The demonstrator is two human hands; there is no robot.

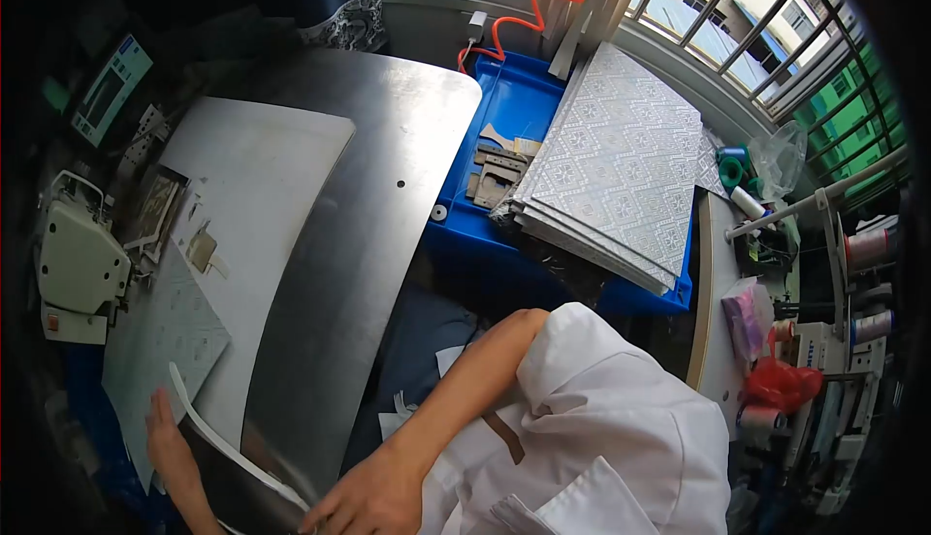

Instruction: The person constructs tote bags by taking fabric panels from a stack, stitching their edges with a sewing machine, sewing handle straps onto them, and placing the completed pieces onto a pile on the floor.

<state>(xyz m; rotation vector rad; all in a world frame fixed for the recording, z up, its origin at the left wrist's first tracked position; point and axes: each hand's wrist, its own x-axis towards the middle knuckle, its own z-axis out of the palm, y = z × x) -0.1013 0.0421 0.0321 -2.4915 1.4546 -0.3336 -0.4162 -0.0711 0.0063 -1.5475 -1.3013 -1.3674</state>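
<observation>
At the lower left, my left hand (170, 443) lies with its fingers stretched out against the outer side of a dark curved panel with a white edge (228, 450). My right hand (373, 496) is at the bottom, its fingertips bent at the lower end of that white edge; what they hold, if anything, is hidden. Beyond my left hand, a pale patterned sheet (179, 326) rests on the white board (272, 147) beside the sewing machine (82, 254).
A metal tabletop (388, 128) spans the middle. Right of it, a blue tray (524, 89) carries metal parts (499, 171) and stacked patterned sheets (621, 157). Thread spools (868, 244) and a red bag (781, 385) are at the far right. An orange coiled hose (538, 21) hangs near the window.
</observation>
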